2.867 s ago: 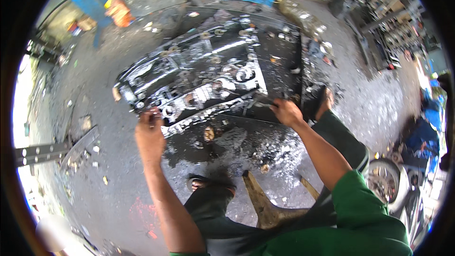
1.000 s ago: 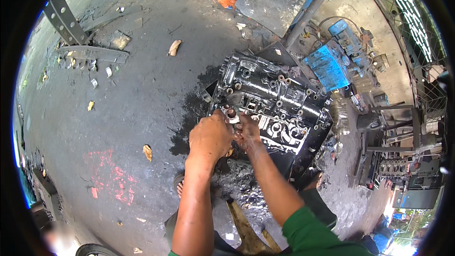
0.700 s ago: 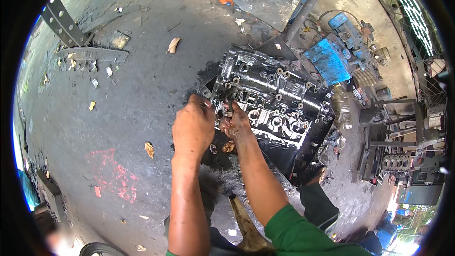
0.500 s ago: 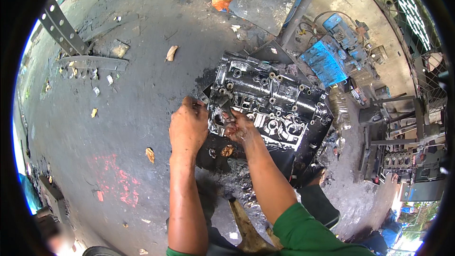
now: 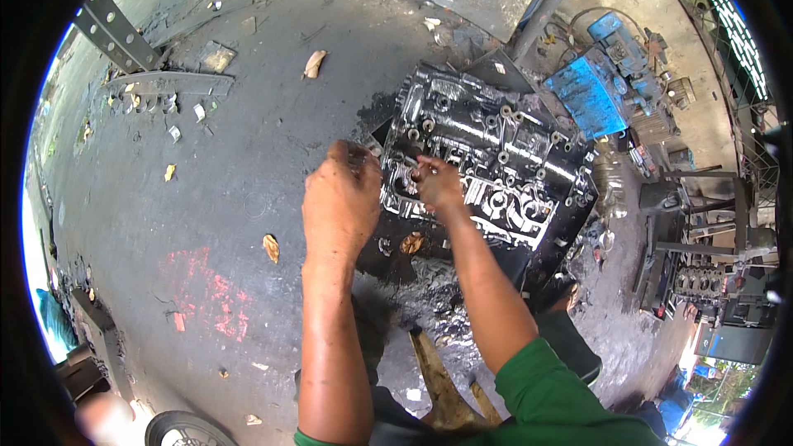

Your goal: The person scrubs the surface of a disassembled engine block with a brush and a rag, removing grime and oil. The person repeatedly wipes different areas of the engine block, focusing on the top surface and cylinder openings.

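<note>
A black engine block (image 5: 512,144), wet and glossy, lies tilted across the middle right, its pale machined edge and round openings facing up. My left hand (image 5: 343,202) is at the block's left end, knuckles up and fingers curled inward. Its fingertips are dark and slightly blurred, and what they hold, if anything, is hidden. Over the near left corner of the block, my right hand (image 5: 440,187) has its fingers drawn together. Whatever lies between those fingers is too small and dark to make out.
Blue machinery (image 5: 588,91) stands beyond the block on the right, near a slanting pole (image 5: 552,4). A metal rack (image 5: 702,215) with engine parts is at far right. Dry leaves (image 5: 271,248) lie on the dark ground. A wheel (image 5: 188,431) shows at lower left.
The whole view has shifted, so the block sits a little higher and farther right. My right hand has moved slightly away from me over the block. The left hand stays by the block's left end.
</note>
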A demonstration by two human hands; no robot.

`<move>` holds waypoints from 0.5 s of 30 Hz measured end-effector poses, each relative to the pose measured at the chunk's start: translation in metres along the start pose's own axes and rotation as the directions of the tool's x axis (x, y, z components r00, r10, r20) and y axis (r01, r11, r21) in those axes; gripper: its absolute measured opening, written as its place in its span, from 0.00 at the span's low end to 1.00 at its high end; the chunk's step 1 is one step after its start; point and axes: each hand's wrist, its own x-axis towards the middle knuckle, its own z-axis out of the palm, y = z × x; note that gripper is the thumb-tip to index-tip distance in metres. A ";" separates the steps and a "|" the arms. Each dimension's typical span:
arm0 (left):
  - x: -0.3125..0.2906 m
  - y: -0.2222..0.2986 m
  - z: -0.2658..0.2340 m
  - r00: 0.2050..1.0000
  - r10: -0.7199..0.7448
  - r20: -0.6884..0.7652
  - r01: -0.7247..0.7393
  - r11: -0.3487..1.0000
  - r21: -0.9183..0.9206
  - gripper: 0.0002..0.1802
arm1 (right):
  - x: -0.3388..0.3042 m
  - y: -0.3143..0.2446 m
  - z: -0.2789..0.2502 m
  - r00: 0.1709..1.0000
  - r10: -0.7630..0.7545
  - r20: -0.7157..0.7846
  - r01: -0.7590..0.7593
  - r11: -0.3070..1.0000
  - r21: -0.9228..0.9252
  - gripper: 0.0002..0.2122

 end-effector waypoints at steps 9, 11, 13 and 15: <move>0.000 0.014 0.016 0.999 0.020 0.035 -0.019 0.999 -0.039 0.15 | 0.023 -0.013 -0.047 0.898 -0.428 0.106 0.411 0.726 -0.552 0.13; 0.000 0.014 0.020 0.998 0.059 0.033 -0.058 0.998 -0.034 0.15 | 0.021 -0.003 -0.035 0.763 -0.605 0.227 0.460 0.261 -0.849 0.12; 0.001 0.011 0.021 0.996 0.086 0.030 -0.084 0.995 -0.061 0.14 | 0.014 0.008 -0.022 0.851 -0.502 0.154 0.306 0.237 -0.922 0.13; 0.001 0.005 0.019 0.992 0.128 0.019 -0.124 0.980 -0.155 0.13 | 0.007 0.013 -0.013 0.791 -0.609 0.068 0.237 0.202 -0.950 0.13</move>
